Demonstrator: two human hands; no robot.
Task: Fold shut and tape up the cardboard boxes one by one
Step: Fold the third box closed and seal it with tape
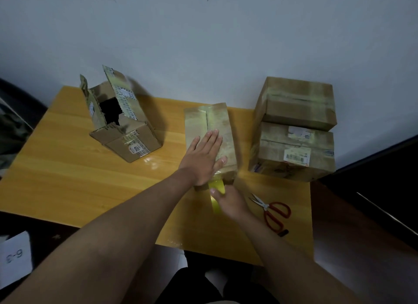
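Observation:
A closed brown cardboard box (226,125) lies in the middle of the wooden table (67,174), with a strip of clear tape along its top seam. My left hand (203,156) presses flat on the box top, fingers straight. Just below the box's near end, my right hand (228,202) grips a yellowish tape roll (216,187), the tape running up onto the box. An open box (122,120) with raised flaps stands at the left. Two taped boxes (296,131) are stacked at the right.
Red-handled scissors (272,209) lie on the table right of my right hand. A white card marked "6-3" (14,256) sits at the lower left off the table. A grey wall runs behind the table; dark floor lies to the right.

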